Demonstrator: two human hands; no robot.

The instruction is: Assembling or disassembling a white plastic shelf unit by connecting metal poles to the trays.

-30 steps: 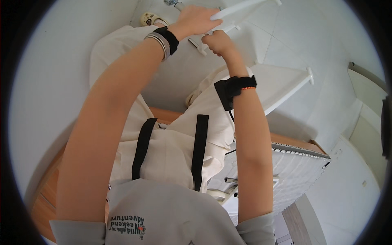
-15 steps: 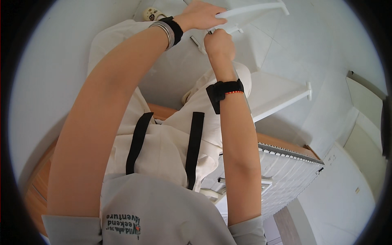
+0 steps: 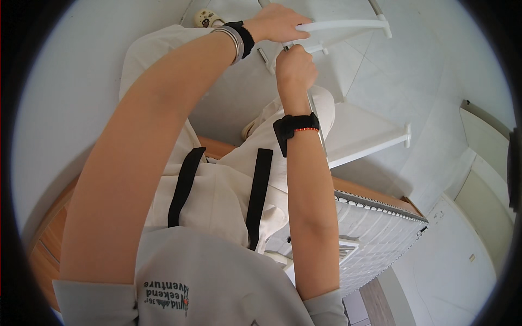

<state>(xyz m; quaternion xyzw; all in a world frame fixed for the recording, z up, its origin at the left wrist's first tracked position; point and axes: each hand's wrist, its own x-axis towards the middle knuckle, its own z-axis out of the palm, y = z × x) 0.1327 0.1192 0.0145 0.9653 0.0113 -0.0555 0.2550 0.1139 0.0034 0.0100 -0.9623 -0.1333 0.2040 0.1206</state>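
Observation:
Both hands are together at the top of the view, in front of my knees. My left hand (image 3: 281,23) is closed round the near corner of a white shelf panel (image 3: 348,25), where it meets a metal tube. Just below it, my right hand (image 3: 296,68) makes a fist round a thin metal tube (image 3: 324,142), which runs down behind my right forearm. A second white shelf panel (image 3: 364,130) juts out to the right below the hands. Another metal tube (image 3: 375,6) stands at the upper panel's far right corner. My fingers hide the joint itself.
A pale quilted cloth (image 3: 375,231) with a scalloped edge covers a brown wooden surface at the lower right. A white slotted piece (image 3: 348,250) lies on it. A cream shoe (image 3: 205,18) shows at the top left, beside a pale wall (image 3: 60,108).
Both hands and the upper shelf panel have shifted slightly right and down. Metal tube ends have come into view at the top. Both grips look the same.

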